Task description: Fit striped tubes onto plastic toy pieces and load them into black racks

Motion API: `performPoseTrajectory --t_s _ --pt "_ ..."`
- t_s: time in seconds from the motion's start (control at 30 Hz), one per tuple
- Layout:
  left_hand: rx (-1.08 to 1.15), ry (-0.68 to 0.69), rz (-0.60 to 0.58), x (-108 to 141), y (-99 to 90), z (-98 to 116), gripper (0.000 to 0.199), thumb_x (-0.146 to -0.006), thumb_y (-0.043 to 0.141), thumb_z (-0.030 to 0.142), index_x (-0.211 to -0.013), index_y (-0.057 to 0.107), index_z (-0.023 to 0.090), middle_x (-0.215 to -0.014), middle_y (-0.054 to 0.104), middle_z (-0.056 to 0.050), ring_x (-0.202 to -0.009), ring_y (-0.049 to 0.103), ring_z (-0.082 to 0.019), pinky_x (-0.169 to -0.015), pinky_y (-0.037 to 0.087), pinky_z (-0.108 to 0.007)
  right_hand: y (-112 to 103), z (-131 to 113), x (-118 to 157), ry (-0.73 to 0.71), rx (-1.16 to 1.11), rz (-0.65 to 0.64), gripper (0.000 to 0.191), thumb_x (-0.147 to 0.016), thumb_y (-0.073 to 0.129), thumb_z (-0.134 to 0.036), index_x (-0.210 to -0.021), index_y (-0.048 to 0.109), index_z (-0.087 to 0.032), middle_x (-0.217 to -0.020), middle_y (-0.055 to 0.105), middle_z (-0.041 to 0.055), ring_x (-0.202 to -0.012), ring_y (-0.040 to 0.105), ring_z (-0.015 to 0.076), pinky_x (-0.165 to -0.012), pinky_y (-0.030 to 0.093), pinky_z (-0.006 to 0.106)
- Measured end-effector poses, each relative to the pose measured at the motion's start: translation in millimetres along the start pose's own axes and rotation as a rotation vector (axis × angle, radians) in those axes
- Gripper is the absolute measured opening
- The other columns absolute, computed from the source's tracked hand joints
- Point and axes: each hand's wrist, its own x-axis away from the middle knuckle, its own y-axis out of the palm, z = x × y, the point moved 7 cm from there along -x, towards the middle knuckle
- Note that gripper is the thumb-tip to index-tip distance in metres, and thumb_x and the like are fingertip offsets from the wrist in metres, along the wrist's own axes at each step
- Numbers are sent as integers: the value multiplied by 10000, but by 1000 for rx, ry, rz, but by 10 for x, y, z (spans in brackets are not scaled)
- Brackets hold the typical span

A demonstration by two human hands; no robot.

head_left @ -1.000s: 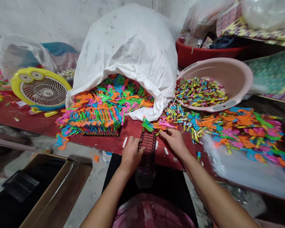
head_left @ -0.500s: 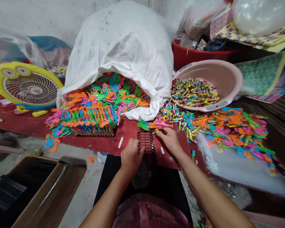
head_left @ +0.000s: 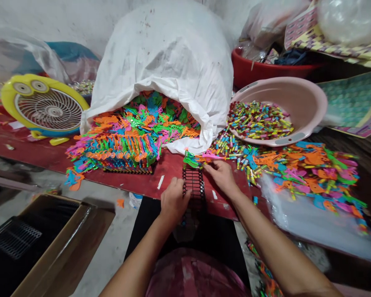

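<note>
Two bare hands are working at one black plastic lattice rack (head_left: 193, 185). The left hand (head_left: 174, 201) is half closed, its fingers curling over the rack's near left side and holding it. The right hand (head_left: 221, 177) is reaching to the rack's far end, with thumb and fingers drawn close together beside a green plastic piece (head_left: 190, 160) and a pink-and-orange plastic piece (head_left: 212, 156); I cannot tell whether it is gripping either one. The rack is lying across the edge of a red tabletop (head_left: 132, 185), its long axis pointing straight ahead, with the near end jutting out over the person's dark lap. Two white paper slips (head_left: 160, 182) are lying on either side of it. Ahead, a white woven sack (head_left: 167, 62) is spilling a heap of bright plastic shapes (head_left: 136, 132). To the right, one pink basin (head_left: 284, 99) is holding multicoloured small tubes (head_left: 259, 121), and more shapes are scattering over a clear plastic sheet (head_left: 297, 218). On the left, a yellow cartoon-faced fan (head_left: 43, 103) is standing on the table. Printed sheets (head_left: 352, 99) are showing patterns, with no readable writing.
</note>
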Motion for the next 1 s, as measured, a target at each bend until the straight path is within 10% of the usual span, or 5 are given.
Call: performPoseTrajectory --t_s 1.0 --pt "-2 3 9 -12 30 -13 198 -921 566 350 -1078 560 230 -1072 599 -27 -969 627 -193 -734 458 -277 164 6 -5 -98 -32 29 224 -801 593 -365 -748 692 -172 -739 668 46 -704 578 179 -657 426 280"
